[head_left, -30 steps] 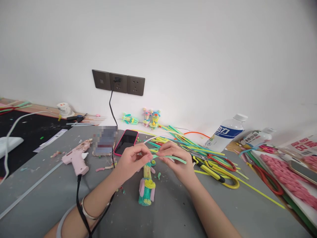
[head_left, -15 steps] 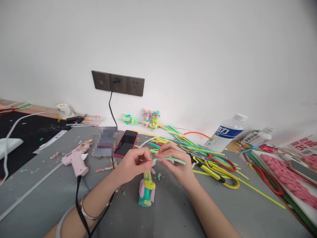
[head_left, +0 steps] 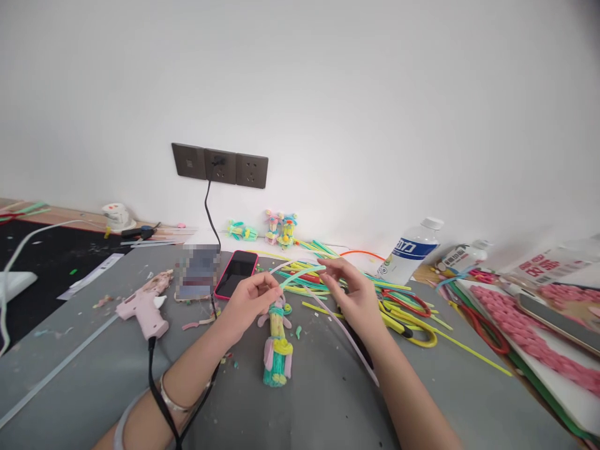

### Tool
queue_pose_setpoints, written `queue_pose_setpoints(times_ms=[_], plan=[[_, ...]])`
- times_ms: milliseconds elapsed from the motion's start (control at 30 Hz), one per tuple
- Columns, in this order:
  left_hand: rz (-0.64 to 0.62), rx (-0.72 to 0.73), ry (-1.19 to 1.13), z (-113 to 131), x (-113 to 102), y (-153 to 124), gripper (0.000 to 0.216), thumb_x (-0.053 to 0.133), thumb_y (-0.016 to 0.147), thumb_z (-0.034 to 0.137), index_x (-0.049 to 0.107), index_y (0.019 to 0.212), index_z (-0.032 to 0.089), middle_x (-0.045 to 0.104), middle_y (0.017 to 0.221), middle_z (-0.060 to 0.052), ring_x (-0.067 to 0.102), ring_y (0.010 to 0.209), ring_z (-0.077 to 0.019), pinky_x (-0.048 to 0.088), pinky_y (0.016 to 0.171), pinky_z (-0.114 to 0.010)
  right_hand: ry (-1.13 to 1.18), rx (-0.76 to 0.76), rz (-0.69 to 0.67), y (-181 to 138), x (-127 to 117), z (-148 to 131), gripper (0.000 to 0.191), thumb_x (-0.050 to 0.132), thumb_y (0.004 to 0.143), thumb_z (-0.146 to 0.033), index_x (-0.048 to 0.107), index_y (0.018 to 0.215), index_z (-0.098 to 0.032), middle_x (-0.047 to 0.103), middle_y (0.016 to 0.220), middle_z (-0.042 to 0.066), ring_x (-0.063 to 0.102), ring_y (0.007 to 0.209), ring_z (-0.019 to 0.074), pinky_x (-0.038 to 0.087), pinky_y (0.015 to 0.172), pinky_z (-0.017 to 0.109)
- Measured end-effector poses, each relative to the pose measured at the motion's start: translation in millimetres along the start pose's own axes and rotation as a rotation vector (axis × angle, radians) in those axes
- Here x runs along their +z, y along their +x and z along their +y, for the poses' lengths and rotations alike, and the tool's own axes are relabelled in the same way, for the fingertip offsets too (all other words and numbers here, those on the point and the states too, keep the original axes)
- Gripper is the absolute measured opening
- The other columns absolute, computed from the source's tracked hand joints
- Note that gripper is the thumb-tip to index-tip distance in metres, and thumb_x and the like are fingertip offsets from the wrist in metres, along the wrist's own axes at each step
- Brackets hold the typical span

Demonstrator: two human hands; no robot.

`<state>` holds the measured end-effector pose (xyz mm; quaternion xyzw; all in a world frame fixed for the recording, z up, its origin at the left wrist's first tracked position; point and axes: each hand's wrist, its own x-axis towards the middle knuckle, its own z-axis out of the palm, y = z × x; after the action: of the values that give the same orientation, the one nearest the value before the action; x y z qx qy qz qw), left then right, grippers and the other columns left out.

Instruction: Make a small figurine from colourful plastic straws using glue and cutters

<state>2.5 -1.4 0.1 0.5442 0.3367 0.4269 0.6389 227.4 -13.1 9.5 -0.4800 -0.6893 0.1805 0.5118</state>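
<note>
My left hand (head_left: pixel 255 304) pinches one end of a pale green pipe cleaner (head_left: pixel 300 275) between thumb and forefinger. The strip rises rightward to the fingers of my right hand (head_left: pixel 352 294), which are spread, thumb apart, around its far tip. Just below the left fingertips, a pipe-cleaner figure (head_left: pixel 277 325) in teal, yellow and lilac lies on the grey table mat (head_left: pixel 323 406). A long lilac pipe cleaner (head_left: pixel 349 340) runs beneath my right hand. Beside the figure is a small green scrap (head_left: pixel 299 332).
A pink glue gun (head_left: pixel 147 309) lies left, its black cord crossing by my left forearm. Phones, including a pink-edged one (head_left: pixel 237 275), are behind. Loose pipe cleaners (head_left: pixel 323 250), yellow-handled scissors (head_left: pixel 419 337) and a bottle (head_left: pixel 412 250) are right. Finished figures (head_left: pixel 280 230) stand by the wall.
My right hand has moved right and opened from its pinch near the left hand. The green pipe cleaner now stretches between the hands, and more of the figure shows.
</note>
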Motion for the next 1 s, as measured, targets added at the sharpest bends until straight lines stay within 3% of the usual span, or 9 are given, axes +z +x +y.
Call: queue_pose_setpoints(times_ms=[100, 233, 367, 500, 600, 800, 900, 1000], plan=[[-0.012, -0.043, -0.049, 2, 1, 1, 0.037, 0.074, 0.078, 0.048, 0.054, 0.074, 0.017, 0.040, 0.057, 0.007, 0.028, 0.048, -0.0048, 0.022, 0.044, -0.020, -0.317, 0.164, -0.031, -22, -28, 8, 0.032, 0.056, 0.091, -0.044, 0.065, 0.109, -0.021, 0.068, 0.109, 0.011, 0.063, 0.095, 0.0264, 0.049, 0.085, 0.041], [-0.062, -0.070, -0.087, 0, 0, 2, 0.036, 0.076, 0.076, 0.046, 0.055, 0.078, 0.017, 0.044, 0.062, 0.006, 0.031, 0.047, -0.0040, 0.024, 0.044, -0.020, -0.752, 0.439, -0.174, -64, -57, 22, 0.064, 0.064, 0.077, -0.056, 0.057, 0.128, -0.017, 0.062, 0.125, 0.018, 0.055, 0.118, 0.0404, 0.046, 0.094, 0.053], [-0.076, -0.070, -0.126, -1, -1, 2, 0.036, 0.079, 0.073, 0.044, 0.055, 0.077, 0.017, 0.046, 0.066, 0.006, 0.035, 0.050, -0.0039, 0.027, 0.046, -0.020, -1.022, 0.542, -0.265, -80, -59, 23, 0.079, 0.060, 0.080, -0.058, 0.047, 0.142, -0.011, 0.055, 0.135, 0.022, 0.048, 0.126, 0.0438, 0.043, 0.097, 0.054], [-0.128, -0.102, -0.163, 1, -1, 1, 0.034, 0.077, 0.075, 0.041, 0.053, 0.075, 0.017, 0.046, 0.063, 0.006, 0.034, 0.052, -0.0056, 0.029, 0.048, -0.020, -1.127, 0.551, -0.367, -64, -48, 12, 0.078, 0.062, 0.081, -0.050, 0.046, 0.140, -0.002, 0.056, 0.128, 0.026, 0.051, 0.121, 0.0427, 0.041, 0.097, 0.048], [-0.184, -0.129, -0.153, 1, 0, 0, 0.034, 0.072, 0.079, 0.041, 0.050, 0.073, 0.017, 0.046, 0.065, 0.005, 0.031, 0.052, -0.0051, 0.023, 0.047, -0.020, -1.163, 0.598, -0.479, -47, -40, 3, 0.064, 0.066, 0.076, -0.041, 0.057, 0.123, 0.001, 0.056, 0.124, 0.029, 0.053, 0.115, 0.0438, 0.042, 0.091, 0.045], [-0.340, -0.170, -0.122, 0, 0, -1, 0.033, 0.064, 0.086, 0.042, 0.047, 0.073, 0.017, 0.047, 0.069, 0.004, 0.027, 0.050, -0.0043, 0.017, 0.048, -0.022, -1.133, 0.611, -0.567, -23, -50, -15, 0.050, 0.067, 0.073, -0.033, 0.057, 0.113, -0.005, 0.059, 0.119, 0.026, 0.057, 0.111, 0.0402, 0.043, 0.084, 0.041], [-0.332, -0.148, -0.101, -1, -1, -1, 0.034, 0.064, 0.087, 0.046, 0.053, 0.076, 0.016, 0.048, 0.070, 0.004, 0.027, 0.051, -0.0044, 0.017, 0.048, -0.023, -0.950, 0.654, -0.555, -21, -71, -27, 0.036, 0.061, 0.074, -0.031, 0.058, 0.104, -0.011, 0.064, 0.108, 0.019, 0.061, 0.099, 0.0336, 0.044, 0.078, 0.037], [-0.292, -0.126, -0.078, -4, -2, 1, 0.035, 0.066, 0.084, 0.050, 0.060, 0.080, 0.015, 0.050, 0.073, 0.002, 0.029, 0.051, -0.0045, 0.016, 0.048, -0.024, -0.543, 0.822, -0.518, -30, -98, -34, 0.027, 0.057, 0.078, -0.041, 0.059, 0.093, -0.018, 0.066, 0.091, 0.010, 0.062, 0.085, 0.0268, 0.046, 0.071, 0.034]])
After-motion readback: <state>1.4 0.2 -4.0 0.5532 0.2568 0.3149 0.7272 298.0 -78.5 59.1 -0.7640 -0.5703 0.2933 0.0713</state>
